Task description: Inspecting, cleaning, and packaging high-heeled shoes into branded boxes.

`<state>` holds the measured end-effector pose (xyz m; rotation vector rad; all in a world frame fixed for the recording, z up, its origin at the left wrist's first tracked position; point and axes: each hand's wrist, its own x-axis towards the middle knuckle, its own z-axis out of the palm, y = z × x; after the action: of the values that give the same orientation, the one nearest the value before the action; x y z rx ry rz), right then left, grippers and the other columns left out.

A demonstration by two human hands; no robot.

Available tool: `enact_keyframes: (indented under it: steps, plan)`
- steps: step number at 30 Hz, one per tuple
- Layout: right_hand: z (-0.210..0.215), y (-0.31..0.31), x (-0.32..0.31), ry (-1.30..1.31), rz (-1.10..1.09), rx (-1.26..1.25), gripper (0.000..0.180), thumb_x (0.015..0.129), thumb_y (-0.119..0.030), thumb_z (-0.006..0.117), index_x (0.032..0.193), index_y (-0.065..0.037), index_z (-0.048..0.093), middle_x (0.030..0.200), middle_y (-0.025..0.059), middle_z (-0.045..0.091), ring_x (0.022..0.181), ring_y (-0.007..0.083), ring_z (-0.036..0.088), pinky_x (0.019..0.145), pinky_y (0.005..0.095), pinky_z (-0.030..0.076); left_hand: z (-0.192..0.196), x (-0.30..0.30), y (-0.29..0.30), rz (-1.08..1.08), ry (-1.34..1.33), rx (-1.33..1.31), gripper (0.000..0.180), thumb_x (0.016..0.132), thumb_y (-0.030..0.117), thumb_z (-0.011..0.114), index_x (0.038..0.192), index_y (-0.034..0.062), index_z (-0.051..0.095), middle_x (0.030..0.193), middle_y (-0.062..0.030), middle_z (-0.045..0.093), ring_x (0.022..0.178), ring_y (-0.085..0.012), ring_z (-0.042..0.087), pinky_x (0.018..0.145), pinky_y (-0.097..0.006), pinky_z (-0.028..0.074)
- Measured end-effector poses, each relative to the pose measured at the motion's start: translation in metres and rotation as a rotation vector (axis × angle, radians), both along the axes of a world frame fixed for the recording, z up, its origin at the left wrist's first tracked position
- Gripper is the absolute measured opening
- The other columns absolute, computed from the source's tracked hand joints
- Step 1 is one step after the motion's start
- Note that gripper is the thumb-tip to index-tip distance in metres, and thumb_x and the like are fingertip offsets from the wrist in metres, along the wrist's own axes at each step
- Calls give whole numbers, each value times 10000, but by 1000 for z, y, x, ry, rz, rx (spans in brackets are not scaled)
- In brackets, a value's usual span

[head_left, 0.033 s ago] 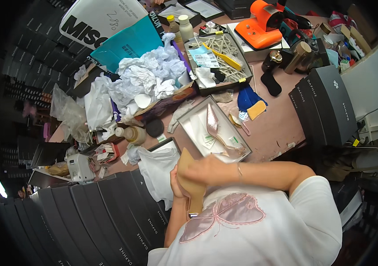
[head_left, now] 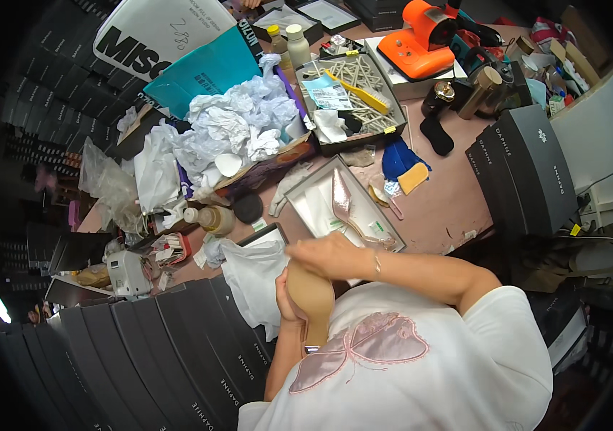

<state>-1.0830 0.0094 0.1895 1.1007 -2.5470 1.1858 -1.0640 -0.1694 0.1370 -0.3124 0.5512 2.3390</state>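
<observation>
Your left hand (head_left: 284,298) clasped the tan-soled shoe (head_left: 309,293) while your right hand (head_left: 329,256) covered its toe, whether gripping I couldn't tell.

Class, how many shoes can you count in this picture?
2: a tan-soled shoe in the left hand, and a pink shoe in the open grey box. More may be hidden.

White shirt (head_left: 464,359), pink butterfly patch (head_left: 390,339)
</observation>
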Motion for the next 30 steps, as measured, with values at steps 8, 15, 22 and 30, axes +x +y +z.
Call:
enact_keyframes:
  steps: [8,15,22,30]
  plan:
    - [-50,19,-34,-560,-485,-52,494,849,-248,582,1294,-74,456,738,154,640,645,376,637,641,427,529,18,-7,7,115,-30,-222,555,919,450,344,1187,-4,518,1083,-170,590,882,-290,619,746,-405,541]
    - [-105,68,7,-893,-443,669,445,839,-328,590,1102,31,577,910,245,662,868,384,644,790,436,502,-54,-58,-69,254,693,-1512,547,970,243,433,1435,12,261,1324,-210,477,1226,-294,475,1010,-359,389]
    - [-92,83,-3,-894,-317,407,351,867,-349,589,910,-11,673,892,158,675,783,270,642,711,371,491,-16,-58,-41,129,438,-929,589,972,358,473,1413,1,315,1361,-202,448,1278,-284,422,1047,-389,334]
    - [8,26,25,-1437,277,-586,288,934,-242,569,1073,5,620,916,-34,613,808,29,502,687,186,417,36,-57,32,165,40,434,876,824,695,461,1371,18,355,1345,-185,430,1178,-339,468,909,-492,454]
